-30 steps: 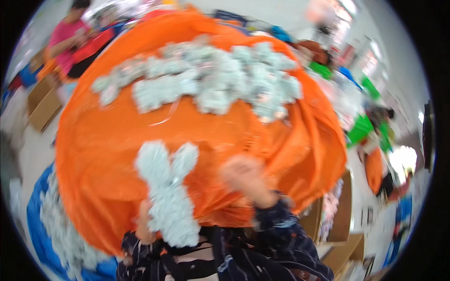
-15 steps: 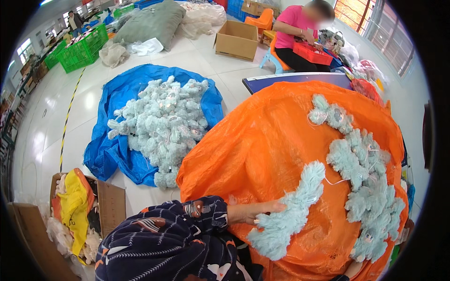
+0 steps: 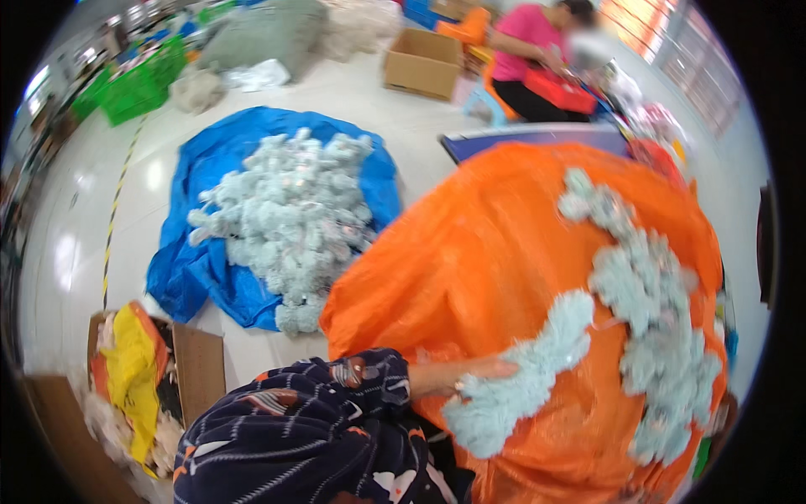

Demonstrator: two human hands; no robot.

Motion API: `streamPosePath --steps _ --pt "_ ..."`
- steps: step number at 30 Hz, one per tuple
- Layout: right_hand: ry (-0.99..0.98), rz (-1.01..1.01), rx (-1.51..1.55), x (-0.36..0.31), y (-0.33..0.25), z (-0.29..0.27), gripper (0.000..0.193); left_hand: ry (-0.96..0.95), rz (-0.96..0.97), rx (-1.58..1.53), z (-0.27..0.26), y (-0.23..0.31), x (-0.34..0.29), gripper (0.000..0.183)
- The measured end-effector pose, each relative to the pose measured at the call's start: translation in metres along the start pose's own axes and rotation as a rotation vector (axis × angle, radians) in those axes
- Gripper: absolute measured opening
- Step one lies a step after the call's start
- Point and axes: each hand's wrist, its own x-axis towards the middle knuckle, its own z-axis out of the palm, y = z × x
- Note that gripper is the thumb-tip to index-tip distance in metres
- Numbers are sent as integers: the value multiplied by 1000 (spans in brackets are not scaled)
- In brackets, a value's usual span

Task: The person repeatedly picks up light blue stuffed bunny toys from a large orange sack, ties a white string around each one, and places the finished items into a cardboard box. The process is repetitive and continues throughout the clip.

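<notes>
My left hand (image 3: 480,375) reaches in from the lower left in a dark patterned sleeve. It is closed on a long, flat, fluffy pale-blue plush piece (image 3: 529,382), thumb on top and the other fingers mostly hidden by the fur. The piece lies slanting over an orange plastic sheet (image 3: 437,269). Along the right side of that sheet rests a row of similar pale-blue plush toys (image 3: 663,361), with the nearest ones close to the held piece. I cannot see my right hand.
On the floor, a blue sheet (image 3: 189,273) bears a heap of pale-blue plush toys (image 3: 294,210). An open carton (image 3: 201,361) with yellow cloth stands lower left. Farther off are an empty-looking carton (image 3: 422,65), a green crate (image 3: 143,88) and a seated person (image 3: 525,50) with a red basket (image 3: 558,92).
My right hand, partly visible at the lower right edge before, has gone out of view. The left hand keeps its hold on the plush piece, which has barely shifted. The view is now blurred.
</notes>
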Motion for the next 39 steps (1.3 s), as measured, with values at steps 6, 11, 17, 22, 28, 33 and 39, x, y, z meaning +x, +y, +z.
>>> streamPosePath --steps 6,11,17,22,28,33,39 --pt "-132 501 890 -58 -102 40 26 118 -117 21 11 8 -8 50" --pt "-743 132 678 -104 -142 65 29 166 -128 49 12 1 1 53" --pt "-789 -174 473 -97 -158 73 29 197 -193 93 32 11 -1 54" --pt "-765 -180 452 -96 -154 74 26 171 -168 76 32 9 -1 53" --pt "-783 -149 413 -94 -156 78 22 162 -228 148 29 12 4 53" --pt "-782 -151 430 -96 -158 88 17 77 -108 93 23 7 -9 51" --pt "-692 -168 309 -107 -142 75 24 -78 -86 178 36 -12 4 51"
